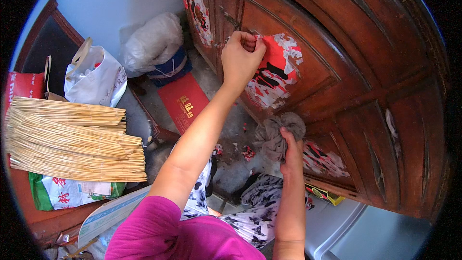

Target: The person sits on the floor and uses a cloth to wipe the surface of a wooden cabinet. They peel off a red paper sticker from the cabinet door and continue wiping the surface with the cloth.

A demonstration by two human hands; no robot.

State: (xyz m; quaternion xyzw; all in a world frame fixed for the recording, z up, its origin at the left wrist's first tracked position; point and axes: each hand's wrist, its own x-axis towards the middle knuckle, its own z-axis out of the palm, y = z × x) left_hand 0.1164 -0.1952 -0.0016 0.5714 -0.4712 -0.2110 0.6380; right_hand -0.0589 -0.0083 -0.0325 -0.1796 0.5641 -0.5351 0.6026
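Note:
Torn red paper (pixel 279 58) with white and black patches is stuck to a panel of the brown wooden cabinet door (pixel 317 74). My left hand (pixel 243 60) is closed in a pinch at the paper's upper left edge; the fingertips are partly hidden. Lower down, my right hand (pixel 291 151) grips a bunched grey cloth (pixel 279 135) in front of the door. More scraped paper remnants (pixel 325 159) cling to a lower panel, and another torn patch (pixel 199 14) shows on the door panel farther left.
At left, a bundle of thin straw-coloured stalks (pixel 72 139) lies above a green-and-white bag (pixel 48 192). Behind it stand a white bag (pixel 96 77) and a chair (pixel 38 43). A red box (pixel 183 101) and paper scraps (pixel 248 153) lie on the floor. A grey plastic bin (pixel 332 221) is at lower right.

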